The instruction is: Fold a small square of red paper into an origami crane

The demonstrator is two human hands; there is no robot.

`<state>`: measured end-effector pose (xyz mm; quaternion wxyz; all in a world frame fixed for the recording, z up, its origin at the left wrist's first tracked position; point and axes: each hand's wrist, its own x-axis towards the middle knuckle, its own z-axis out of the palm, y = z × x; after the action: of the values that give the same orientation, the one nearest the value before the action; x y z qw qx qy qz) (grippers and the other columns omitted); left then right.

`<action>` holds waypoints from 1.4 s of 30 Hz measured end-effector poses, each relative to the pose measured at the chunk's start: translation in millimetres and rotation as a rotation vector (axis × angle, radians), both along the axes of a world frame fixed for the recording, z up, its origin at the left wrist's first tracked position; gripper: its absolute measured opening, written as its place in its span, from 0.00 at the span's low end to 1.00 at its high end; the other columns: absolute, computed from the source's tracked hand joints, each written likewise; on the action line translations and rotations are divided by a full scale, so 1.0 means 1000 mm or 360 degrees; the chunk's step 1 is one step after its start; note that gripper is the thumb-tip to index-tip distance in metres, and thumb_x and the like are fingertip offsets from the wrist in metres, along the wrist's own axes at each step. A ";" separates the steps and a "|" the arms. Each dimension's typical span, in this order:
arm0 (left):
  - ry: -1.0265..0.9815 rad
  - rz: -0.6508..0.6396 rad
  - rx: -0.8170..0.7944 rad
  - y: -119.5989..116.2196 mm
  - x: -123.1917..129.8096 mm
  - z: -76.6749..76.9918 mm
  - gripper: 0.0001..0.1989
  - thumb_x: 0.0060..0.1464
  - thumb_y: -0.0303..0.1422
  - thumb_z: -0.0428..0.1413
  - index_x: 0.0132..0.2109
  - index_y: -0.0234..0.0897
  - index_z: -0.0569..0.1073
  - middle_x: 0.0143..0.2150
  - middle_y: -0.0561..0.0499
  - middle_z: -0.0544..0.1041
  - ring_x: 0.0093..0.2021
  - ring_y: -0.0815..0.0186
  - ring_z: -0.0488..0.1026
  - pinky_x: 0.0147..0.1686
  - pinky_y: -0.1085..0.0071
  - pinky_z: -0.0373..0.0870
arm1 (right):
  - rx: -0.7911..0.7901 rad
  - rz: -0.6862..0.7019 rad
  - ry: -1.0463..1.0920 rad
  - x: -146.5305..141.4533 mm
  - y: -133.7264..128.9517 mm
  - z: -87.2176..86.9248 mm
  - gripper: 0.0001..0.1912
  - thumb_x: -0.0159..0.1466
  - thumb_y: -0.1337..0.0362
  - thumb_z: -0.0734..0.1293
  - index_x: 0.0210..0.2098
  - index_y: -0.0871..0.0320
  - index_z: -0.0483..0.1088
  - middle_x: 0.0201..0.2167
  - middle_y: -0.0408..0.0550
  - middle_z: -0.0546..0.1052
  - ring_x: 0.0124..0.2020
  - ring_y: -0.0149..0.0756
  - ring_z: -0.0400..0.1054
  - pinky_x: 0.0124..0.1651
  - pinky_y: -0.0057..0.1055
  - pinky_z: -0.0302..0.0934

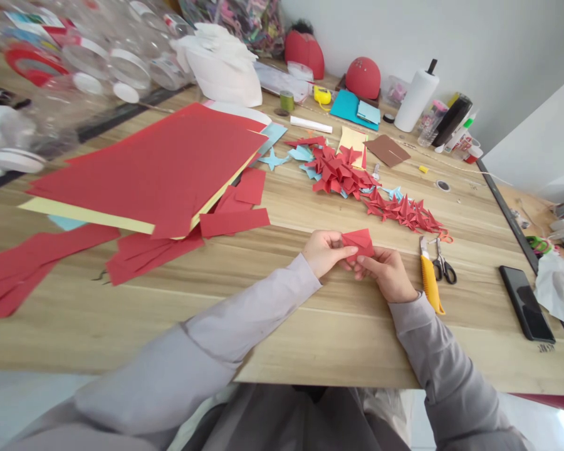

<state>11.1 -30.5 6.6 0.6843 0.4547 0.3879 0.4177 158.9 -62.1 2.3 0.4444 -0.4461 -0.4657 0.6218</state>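
A small folded red paper [358,243] is held between both hands above the wooden table [272,338]. My left hand [326,252] pinches its left side, thumb lying over the front. At the lower right edge my right hand [389,270] grips the same paper between thumb and fingers. Beyond the hands lies a pile of folded red paper stars [341,170], with light blue ones among them. Cut red paper strips [235,222] and a stack of large red sheets [160,156] lie to the left.
Right of my hands are a yellow-handled cutter [430,282], black scissors [444,266] and a black phone [526,304]. Clear plastic jars [129,66] crowd the back left. A white roll [417,100], bottles and a yellow tape measure [322,95] stand along the back.
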 end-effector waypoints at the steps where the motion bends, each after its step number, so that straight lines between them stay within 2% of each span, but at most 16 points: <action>1: 0.0008 -0.0005 -0.0007 0.000 0.000 0.000 0.10 0.37 0.31 0.63 0.23 0.28 0.71 0.18 0.51 0.73 0.18 0.70 0.70 0.19 0.72 0.71 | -0.0001 0.0014 0.0013 0.000 0.000 0.000 0.06 0.52 0.63 0.70 0.25 0.60 0.74 0.20 0.43 0.75 0.19 0.28 0.67 0.25 0.26 0.62; 9: -0.0006 0.0054 -0.0037 0.003 0.000 -0.005 0.11 0.35 0.32 0.63 0.25 0.28 0.72 0.19 0.51 0.73 0.19 0.70 0.70 0.21 0.72 0.71 | -0.0028 0.0029 0.0097 0.002 0.000 0.001 0.04 0.52 0.66 0.68 0.27 0.59 0.75 0.23 0.45 0.76 0.22 0.30 0.69 0.29 0.29 0.64; 13: -0.0010 0.0078 -0.0033 0.003 0.000 -0.004 0.12 0.35 0.33 0.64 0.25 0.28 0.71 0.18 0.51 0.73 0.19 0.69 0.70 0.20 0.72 0.71 | -0.0010 -0.0011 0.0100 0.001 0.000 0.000 0.06 0.53 0.64 0.68 0.29 0.59 0.74 0.25 0.46 0.76 0.24 0.29 0.68 0.29 0.28 0.63; 19: -0.0059 0.0107 -0.0045 0.004 -0.001 0.000 0.21 0.32 0.32 0.65 0.38 0.30 0.72 0.28 0.51 0.77 0.22 0.69 0.72 0.19 0.72 0.71 | -0.0004 -0.0039 -0.0057 0.000 0.000 0.000 0.08 0.52 0.60 0.70 0.26 0.60 0.71 0.20 0.41 0.72 0.19 0.27 0.64 0.24 0.26 0.58; 24: 0.0051 0.0146 0.0022 0.003 -0.001 -0.003 0.12 0.36 0.34 0.64 0.28 0.30 0.73 0.20 0.53 0.74 0.20 0.70 0.71 0.20 0.73 0.71 | 0.0053 -0.0101 -0.0070 -0.002 -0.002 0.002 0.09 0.52 0.60 0.70 0.27 0.59 0.70 0.21 0.42 0.73 0.20 0.27 0.64 0.26 0.26 0.58; 27: 0.0117 0.0068 0.0015 0.001 -0.001 0.000 0.10 0.38 0.33 0.63 0.27 0.30 0.74 0.20 0.51 0.75 0.20 0.68 0.72 0.22 0.72 0.72 | 0.0082 -0.0149 -0.0105 -0.004 -0.002 0.003 0.11 0.52 0.57 0.70 0.28 0.59 0.69 0.22 0.42 0.72 0.21 0.27 0.63 0.26 0.26 0.58; 31: 0.0159 -0.0113 -0.0107 -0.003 -0.001 0.009 0.08 0.40 0.31 0.62 0.24 0.29 0.73 0.19 0.49 0.75 0.19 0.67 0.72 0.19 0.72 0.71 | 0.0106 -0.0233 -0.0196 -0.004 -0.001 0.002 0.14 0.53 0.53 0.68 0.25 0.58 0.67 0.18 0.39 0.68 0.19 0.26 0.59 0.23 0.25 0.55; 36: 0.0150 -0.0320 -0.0282 -0.009 0.001 0.012 0.10 0.42 0.30 0.62 0.22 0.29 0.69 0.19 0.48 0.75 0.18 0.66 0.73 0.18 0.72 0.70 | 0.0191 -0.0457 -0.0244 -0.002 0.000 0.002 0.14 0.53 0.55 0.69 0.21 0.59 0.66 0.16 0.38 0.65 0.18 0.25 0.54 0.21 0.24 0.50; 42: 0.0204 -0.0419 -0.0294 -0.012 0.003 0.008 0.11 0.44 0.30 0.61 0.22 0.29 0.67 0.18 0.48 0.75 0.17 0.67 0.73 0.17 0.74 0.70 | 0.0239 -0.0426 -0.0406 0.000 -0.001 0.004 0.12 0.49 0.57 0.71 0.21 0.59 0.69 0.18 0.39 0.67 0.20 0.26 0.56 0.24 0.25 0.52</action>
<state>14.6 -42.0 14.3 0.7458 0.4625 0.4046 0.2574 159.1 -62.9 5.9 0.4925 -0.5448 -0.4998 0.4592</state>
